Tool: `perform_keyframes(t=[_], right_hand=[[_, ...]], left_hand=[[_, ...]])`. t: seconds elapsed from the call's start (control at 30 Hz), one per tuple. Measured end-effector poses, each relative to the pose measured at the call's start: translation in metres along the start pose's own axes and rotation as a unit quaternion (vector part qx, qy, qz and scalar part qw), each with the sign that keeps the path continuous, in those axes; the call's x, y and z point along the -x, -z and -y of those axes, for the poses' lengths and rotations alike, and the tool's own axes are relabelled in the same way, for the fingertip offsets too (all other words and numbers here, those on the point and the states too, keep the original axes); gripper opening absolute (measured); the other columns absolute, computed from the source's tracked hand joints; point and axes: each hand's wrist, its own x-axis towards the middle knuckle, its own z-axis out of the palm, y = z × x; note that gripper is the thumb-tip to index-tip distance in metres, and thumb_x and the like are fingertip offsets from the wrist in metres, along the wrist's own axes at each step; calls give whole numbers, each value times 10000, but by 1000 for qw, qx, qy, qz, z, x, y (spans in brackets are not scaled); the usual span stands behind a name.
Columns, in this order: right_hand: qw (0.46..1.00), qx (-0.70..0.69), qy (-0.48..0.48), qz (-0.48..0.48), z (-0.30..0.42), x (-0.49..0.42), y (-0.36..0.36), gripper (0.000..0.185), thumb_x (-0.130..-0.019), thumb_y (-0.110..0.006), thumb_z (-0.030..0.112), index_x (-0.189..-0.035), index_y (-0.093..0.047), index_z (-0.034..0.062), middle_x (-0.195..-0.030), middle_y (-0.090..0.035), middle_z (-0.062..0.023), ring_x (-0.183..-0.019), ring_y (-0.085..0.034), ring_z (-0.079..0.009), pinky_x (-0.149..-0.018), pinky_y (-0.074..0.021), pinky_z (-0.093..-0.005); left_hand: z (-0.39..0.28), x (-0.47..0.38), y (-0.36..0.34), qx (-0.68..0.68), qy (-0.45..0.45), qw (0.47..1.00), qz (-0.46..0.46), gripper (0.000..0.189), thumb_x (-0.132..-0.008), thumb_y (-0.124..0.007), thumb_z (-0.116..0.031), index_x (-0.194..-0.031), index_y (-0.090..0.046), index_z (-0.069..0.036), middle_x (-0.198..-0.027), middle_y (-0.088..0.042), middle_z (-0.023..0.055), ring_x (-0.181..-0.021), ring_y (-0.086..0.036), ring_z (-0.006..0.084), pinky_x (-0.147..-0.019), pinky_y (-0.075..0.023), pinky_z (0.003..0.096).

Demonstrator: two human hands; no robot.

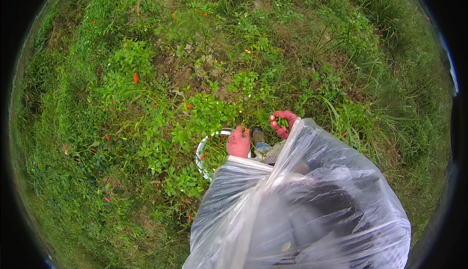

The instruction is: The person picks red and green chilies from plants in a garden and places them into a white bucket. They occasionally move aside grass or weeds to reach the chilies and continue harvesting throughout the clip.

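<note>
My right hand (pixel 283 123), in what looks like a reddish glove, is cupped around several small green chili peppers (pixel 282 122). To its left, my left hand (pixel 238 143) is seen from the back, with fingers curled by the right rim of a white bucket (pixel 200 152). A small yellowish-green bit shows near those fingertips; whether the hand grips it is hard to tell. Inside the bucket lie green and red chilies (pixel 219 141), partly hidden by leaves and my hand. A leafy chili plant (pixel 206 110) with small white flowers grows just beyond the bucket.
Clear plastic rainwear (pixel 310 203) covers my arms and body. Below my hands, a shoe (pixel 258 135) stands on the ground. A red chili (pixel 135 78) stands out among plants on the left. Tall grass (pixel 338 117) grows at right, and bare soil (pixel 186 73) shows ahead.
</note>
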Motion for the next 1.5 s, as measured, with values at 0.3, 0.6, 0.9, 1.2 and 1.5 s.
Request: perform_keyframes(t=[0.3,0.6,0.9,1.2,1.5], right_hand=[[954,-287,-77,39,-53,-99,53,334,-874,-529,382,-1007,-561,78,-732,-516,-8,-580,-456,-111,-430,-387,-203],[899,-421,-84,88,-32,-147,32,443,-801,-620,394,-1029,-527,27,-657,-480,-11,-577,-478,-124,-484,-412,-274],[891,-450,-8,55,-31,-163,51,335,-847,-533,379,-893,-579,50,-628,-526,-29,-527,-506,-166,-449,-406,-266],[925,316,108,-179,-41,-125,71,147,-829,-512,209,-812,-499,63,-543,-447,-18,-445,-457,-117,-395,-370,-268],[969,222,93,46,-17,-27,-25,237,-860,-573,298,-854,-504,71,-606,-442,5,-434,-391,-85,-356,-276,-205]], left_hand=[[4,1,13,-25,-6,999,20,225,-791,-609,-264,-903,-599,-69,-780,-620,163,-736,-598,340,-637,-462,435],[1,-2,19,-22,34,996,77,223,-785,-627,-236,-890,-601,-41,-792,-626,161,-737,-606,330,-643,-466,418],[1,-4,20,-10,37,996,75,222,-790,-619,-253,-893,-600,-57,-788,-623,153,-736,-600,328,-643,-460,420],[-7,-11,22,-35,22,997,65,254,-795,-609,-281,-944,-612,-75,-815,-629,165,-772,-603,345,-673,-468,427],[-11,-21,30,69,118,987,90,294,-792,-588,-284,-946,-619,-36,-645,-574,124,-596,-550,206,-577,-433,346]])
